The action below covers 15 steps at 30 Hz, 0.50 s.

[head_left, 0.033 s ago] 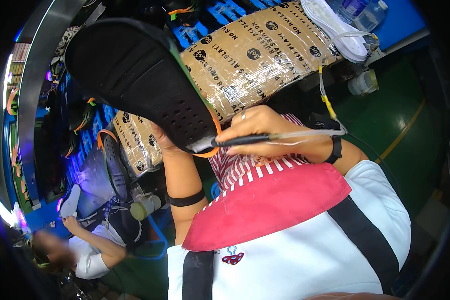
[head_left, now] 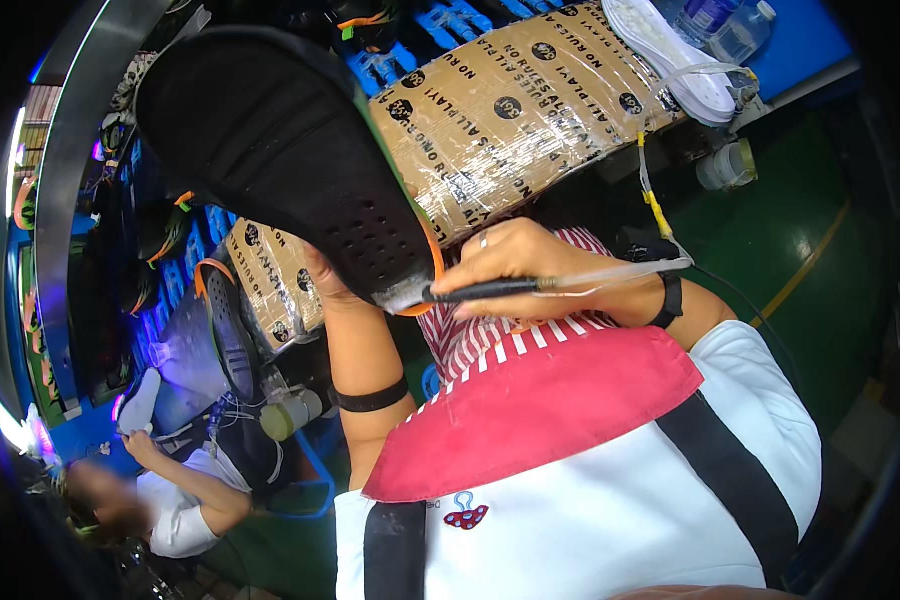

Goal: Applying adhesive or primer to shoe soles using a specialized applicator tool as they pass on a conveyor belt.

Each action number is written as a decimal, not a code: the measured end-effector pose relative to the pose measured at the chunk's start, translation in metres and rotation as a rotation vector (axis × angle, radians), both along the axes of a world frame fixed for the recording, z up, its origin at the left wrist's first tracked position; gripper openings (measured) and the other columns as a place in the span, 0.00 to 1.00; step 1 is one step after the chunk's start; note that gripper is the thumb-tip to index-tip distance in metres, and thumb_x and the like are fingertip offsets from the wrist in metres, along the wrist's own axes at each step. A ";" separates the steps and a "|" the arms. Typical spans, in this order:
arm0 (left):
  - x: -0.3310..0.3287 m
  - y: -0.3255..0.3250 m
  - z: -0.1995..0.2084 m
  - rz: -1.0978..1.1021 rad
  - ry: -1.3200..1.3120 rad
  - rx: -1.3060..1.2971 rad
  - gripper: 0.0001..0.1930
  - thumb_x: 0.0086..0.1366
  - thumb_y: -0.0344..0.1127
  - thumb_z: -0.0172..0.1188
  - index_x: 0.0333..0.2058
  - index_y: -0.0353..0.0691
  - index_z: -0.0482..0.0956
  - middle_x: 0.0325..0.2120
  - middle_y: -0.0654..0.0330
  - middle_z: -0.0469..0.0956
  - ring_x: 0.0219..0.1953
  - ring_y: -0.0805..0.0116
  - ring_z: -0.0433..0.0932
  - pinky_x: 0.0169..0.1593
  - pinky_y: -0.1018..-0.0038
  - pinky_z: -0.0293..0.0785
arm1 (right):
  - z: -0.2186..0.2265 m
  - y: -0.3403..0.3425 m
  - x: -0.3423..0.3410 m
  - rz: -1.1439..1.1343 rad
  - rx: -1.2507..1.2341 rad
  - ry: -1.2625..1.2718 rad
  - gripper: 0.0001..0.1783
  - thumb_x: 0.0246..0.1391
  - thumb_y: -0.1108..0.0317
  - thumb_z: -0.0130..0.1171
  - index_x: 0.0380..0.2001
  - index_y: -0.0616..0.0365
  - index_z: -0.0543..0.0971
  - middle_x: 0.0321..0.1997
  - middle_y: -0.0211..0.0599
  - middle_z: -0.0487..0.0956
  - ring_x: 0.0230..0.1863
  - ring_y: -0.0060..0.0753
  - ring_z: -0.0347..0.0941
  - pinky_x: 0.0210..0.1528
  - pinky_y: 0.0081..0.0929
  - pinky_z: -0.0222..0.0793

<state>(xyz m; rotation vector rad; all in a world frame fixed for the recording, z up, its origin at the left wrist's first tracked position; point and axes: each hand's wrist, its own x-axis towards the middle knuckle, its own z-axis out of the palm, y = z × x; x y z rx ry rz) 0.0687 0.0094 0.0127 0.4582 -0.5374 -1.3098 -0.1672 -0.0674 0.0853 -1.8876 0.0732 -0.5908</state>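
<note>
My left hand (head_left: 332, 280), mostly hidden behind it, grips a large black shoe (head_left: 270, 130). The shoe's underside faces me, with rows of small holes at the heel and orange and green along its edge. My right hand (head_left: 515, 262) is closed on a black-handled brush (head_left: 485, 290) fed by a clear tube (head_left: 620, 270). White bristles touch the heel's edge, where the surface looks pale and wet. Behind the shoe lies a brown taped, film-wrapped pad (head_left: 510, 100) on the bench.
A white sole (head_left: 675, 60) and clear bottles (head_left: 742, 35) lie at the far right. Another dark shoe (head_left: 230, 330) stands to the left, near a capped jar (head_left: 292, 415). A co-worker (head_left: 185, 490) at lower left holds a white sole (head_left: 138, 402). Blue racks (head_left: 455, 20) line the back.
The shoe has tilted slightly, its toe shifting a little up and to the right. The brush has moved slightly along the heel edge, still in my right hand.
</note>
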 end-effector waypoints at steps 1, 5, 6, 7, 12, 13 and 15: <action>0.002 0.001 0.000 0.042 -0.070 0.064 0.45 0.50 0.63 0.59 0.58 0.38 0.58 0.52 0.45 0.66 0.53 0.46 0.67 0.55 0.56 0.67 | -0.001 -0.001 0.000 0.007 0.003 0.002 0.13 0.43 0.68 0.65 0.35 0.58 0.81 0.26 0.42 0.79 0.26 0.33 0.75 0.29 0.26 0.67; 0.004 0.004 0.015 -0.088 -0.012 0.037 0.35 0.54 0.51 0.60 0.57 0.39 0.63 0.53 0.50 0.68 0.53 0.52 0.69 0.57 0.56 0.65 | 0.009 -0.004 -0.005 0.152 0.146 0.035 0.12 0.44 0.69 0.64 0.35 0.59 0.80 0.25 0.44 0.78 0.27 0.39 0.75 0.29 0.28 0.68; 0.002 0.003 0.019 -0.101 0.003 0.017 0.33 0.56 0.48 0.59 0.56 0.37 0.63 0.52 0.50 0.68 0.53 0.53 0.69 0.56 0.58 0.66 | 0.012 -0.004 -0.005 0.060 0.152 0.105 0.12 0.44 0.69 0.64 0.35 0.60 0.80 0.25 0.44 0.78 0.27 0.41 0.75 0.29 0.29 0.68; 0.001 0.000 0.024 -0.115 0.016 -0.007 0.30 0.58 0.44 0.57 0.56 0.35 0.63 0.52 0.49 0.69 0.52 0.54 0.70 0.56 0.59 0.67 | 0.002 -0.008 0.000 -0.039 -0.006 0.016 0.12 0.44 0.69 0.63 0.35 0.59 0.80 0.25 0.43 0.78 0.27 0.42 0.75 0.28 0.30 0.67; -0.002 -0.014 0.045 -0.188 -0.237 0.072 0.28 0.61 0.40 0.54 0.55 0.26 0.61 0.48 0.47 0.71 0.48 0.61 0.74 0.53 0.68 0.69 | -0.005 -0.016 0.002 0.115 -0.211 -0.041 0.13 0.45 0.68 0.63 0.36 0.58 0.80 0.27 0.44 0.79 0.28 0.42 0.75 0.32 0.30 0.70; -0.001 -0.015 0.048 -0.221 -0.294 0.131 0.28 0.62 0.40 0.53 0.55 0.26 0.61 0.48 0.48 0.71 0.48 0.62 0.74 0.52 0.69 0.69 | 0.001 -0.022 0.000 0.221 -0.178 -0.013 0.13 0.45 0.67 0.63 0.37 0.58 0.80 0.27 0.43 0.79 0.28 0.42 0.75 0.33 0.30 0.71; -0.002 -0.017 0.054 -0.261 -0.347 0.206 0.27 0.63 0.38 0.52 0.55 0.26 0.60 0.49 0.49 0.71 0.48 0.65 0.74 0.52 0.73 0.69 | 0.003 -0.024 -0.001 0.307 -0.089 -0.040 0.14 0.44 0.68 0.63 0.37 0.57 0.80 0.27 0.43 0.79 0.29 0.44 0.75 0.33 0.30 0.71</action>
